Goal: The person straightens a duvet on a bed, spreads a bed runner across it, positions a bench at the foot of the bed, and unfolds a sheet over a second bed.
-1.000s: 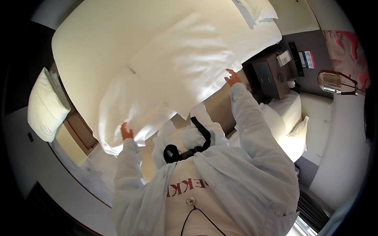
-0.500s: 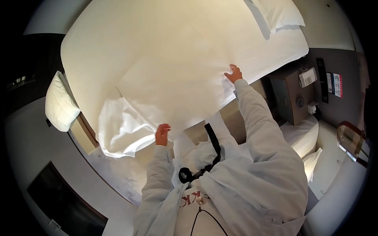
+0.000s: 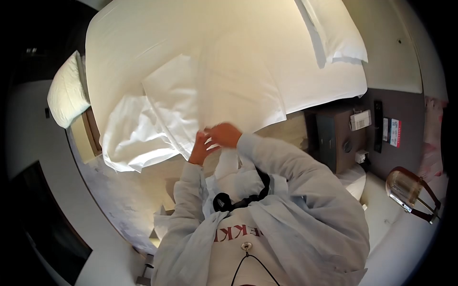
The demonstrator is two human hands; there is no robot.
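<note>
While the left hand (image 3: 200, 148) and right hand (image 3: 225, 135) meet by the near side of the bed (image 3: 324, 86), each grip is partly curled, and whether either has any cloth pinched can't be told. The white sheet (image 3: 176, 95) is right there at the fingers, spread over the bed's near side, bunched and drooping towards the person's left. A loose or one-layer pinch could slip here, and that slack bunch could drag the flatter part askew, deepening the creases.

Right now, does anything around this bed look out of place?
The sheet is bunched and creased at the near left corner of the bed, which looks smoother elsewhere. Also, one pillow sits beyond the left end, apart from the other pillow.
</note>
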